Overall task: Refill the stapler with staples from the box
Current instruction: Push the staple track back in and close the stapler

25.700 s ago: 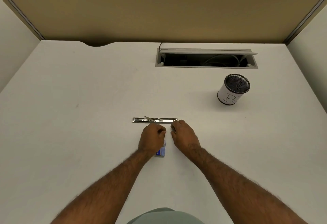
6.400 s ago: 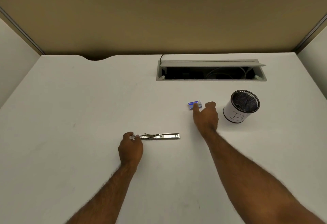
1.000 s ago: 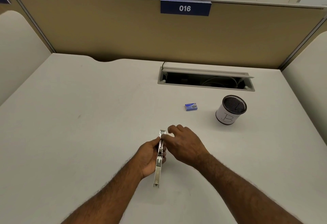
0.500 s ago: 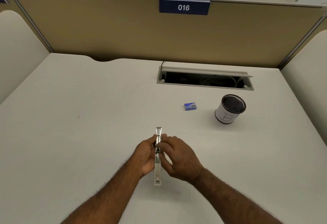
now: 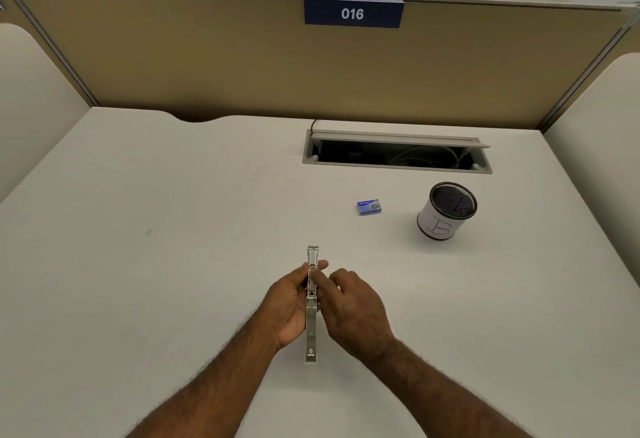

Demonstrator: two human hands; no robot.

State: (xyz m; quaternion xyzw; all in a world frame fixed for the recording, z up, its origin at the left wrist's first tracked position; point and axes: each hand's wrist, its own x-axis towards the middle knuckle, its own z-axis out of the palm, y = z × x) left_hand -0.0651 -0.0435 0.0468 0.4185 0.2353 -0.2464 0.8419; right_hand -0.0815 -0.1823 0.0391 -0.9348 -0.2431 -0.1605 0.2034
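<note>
A slim silver stapler lies unfolded lengthwise, pointing away from me, low in the middle of the white desk. My left hand grips its middle from the left, thumb and fingers wrapped around the hinge. My right hand touches the same spot from the right, its fingertips pinched on the metal near the hinge. The small blue staple box sits shut on the desk farther back and to the right, apart from both hands.
A white mesh-lined pen cup marked with a letter stands right of the box. Behind it an open cable tray is cut into the desk. Tan partition panels with a blue "016" sign close off the back.
Over the last second my right hand slid back from the stapler's far tip to its hinge. The stapler stays lengthwise in my left hand. Earlier it lay crosswise and the box was set aside.
</note>
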